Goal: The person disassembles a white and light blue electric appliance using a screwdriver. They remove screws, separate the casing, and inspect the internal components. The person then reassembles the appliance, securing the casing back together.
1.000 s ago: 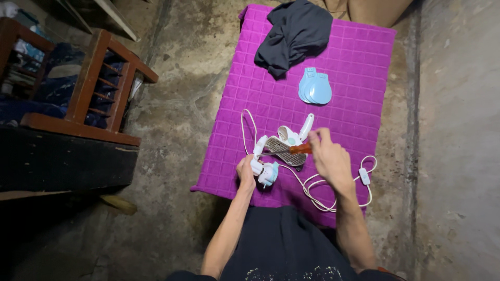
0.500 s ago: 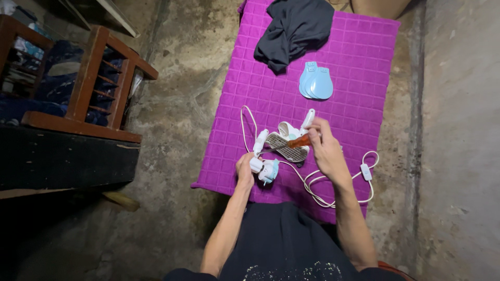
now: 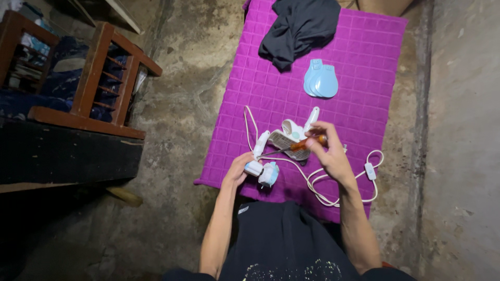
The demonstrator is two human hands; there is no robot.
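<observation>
Right hand (image 3: 329, 154) pinching one orange-handled screwdriver (image 3: 298, 145), left hand (image 3: 239, 169) gripping one white appliance part (image 3: 262, 167) at purple mat's (image 3: 364, 78) near edge, two blue covers (image 3: 321, 79), one dark cloth (image 3: 301, 26) at far edge.

No packages, labels, signs or screens are discernible in the head view.
</observation>
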